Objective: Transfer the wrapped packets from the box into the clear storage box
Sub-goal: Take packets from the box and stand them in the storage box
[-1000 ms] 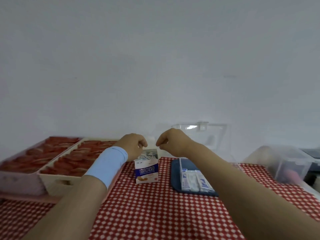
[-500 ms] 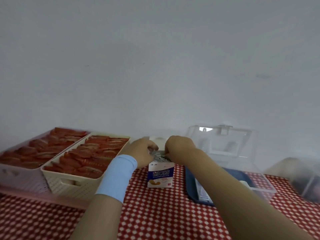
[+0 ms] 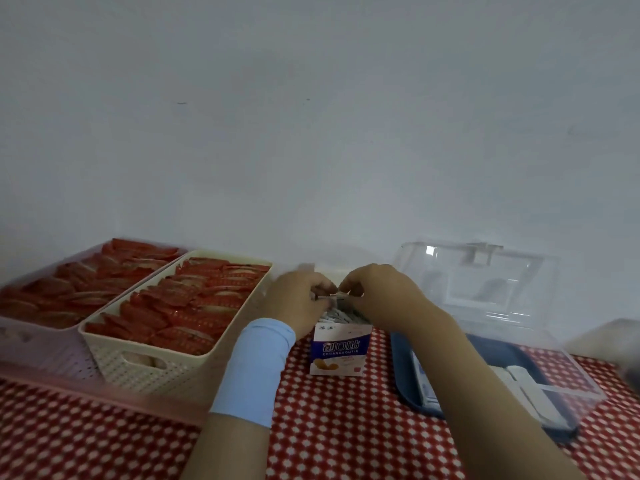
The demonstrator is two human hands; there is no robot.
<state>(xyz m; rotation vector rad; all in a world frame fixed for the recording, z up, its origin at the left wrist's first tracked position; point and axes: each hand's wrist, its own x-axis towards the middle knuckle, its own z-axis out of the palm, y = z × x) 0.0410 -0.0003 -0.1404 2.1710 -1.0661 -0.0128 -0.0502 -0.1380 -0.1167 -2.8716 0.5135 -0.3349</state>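
Observation:
A small white and blue carton (image 3: pixel 338 351) stands open on the red checked cloth, packed with several thin white wrapped packets (image 3: pixel 334 315). Both hands meet just above its mouth. My left hand (image 3: pixel 300 299), with a light blue wristband, and my right hand (image 3: pixel 377 292) pinch the two ends of one wrapped packet (image 3: pixel 329 297) held level over the carton. To the right sits the clear storage box (image 3: pixel 568 372) with a blue base and its lid (image 3: pixel 481 275) raised; a few white packets (image 3: pixel 533 393) lie inside, partly behind my right forearm.
Two baskets filled with red wrapped items stand at the left: a cream one (image 3: pixel 145 368) and a pink one (image 3: pixel 31 344) behind it. A pale blurred object (image 3: pixel 609 344) shows at the right edge. A white wall rises right behind everything.
Both hands dropped from above the carton down to its mouth and closed together on a packet. The camera view shifted, so the storage box and baskets appear further right.

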